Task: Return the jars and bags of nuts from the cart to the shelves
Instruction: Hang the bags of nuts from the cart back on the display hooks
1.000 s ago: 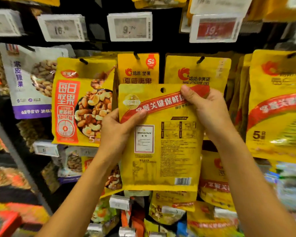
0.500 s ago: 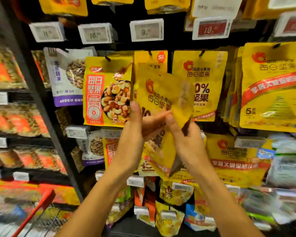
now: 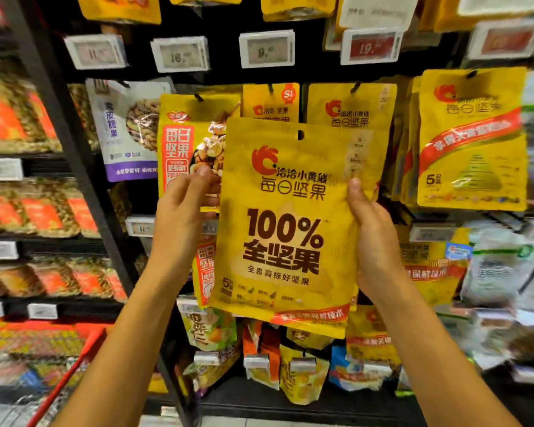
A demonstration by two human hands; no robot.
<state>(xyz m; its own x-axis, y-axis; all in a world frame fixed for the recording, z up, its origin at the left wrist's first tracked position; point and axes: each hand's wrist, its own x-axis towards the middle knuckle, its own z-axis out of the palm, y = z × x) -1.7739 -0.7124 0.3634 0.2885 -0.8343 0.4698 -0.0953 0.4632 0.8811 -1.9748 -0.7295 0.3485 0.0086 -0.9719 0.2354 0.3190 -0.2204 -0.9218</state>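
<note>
I hold a yellow bag of nuts (image 3: 285,229) upright in front of the hanging display, its printed front facing me and its hang hole at the top. My right hand (image 3: 375,241) grips the bag's right edge, thumb on the front. My left hand (image 3: 182,214) is at the left edge, fingertips reaching behind it, thumb raised off the front. A matching yellow bag (image 3: 352,109) hangs on a peg just behind and above the held one.
More nut bags hang around: a yellow-and-red one (image 3: 191,143) on the left, a white-and-purple one (image 3: 127,127), a yellow stack (image 3: 472,140) on the right. Price tags (image 3: 267,49) line the rail above. The red cart edge (image 3: 74,368) shows lower left.
The bag has been turned round from its back label to its front. It now stands upright and flat between both hands, a little lower before the pegs.
</note>
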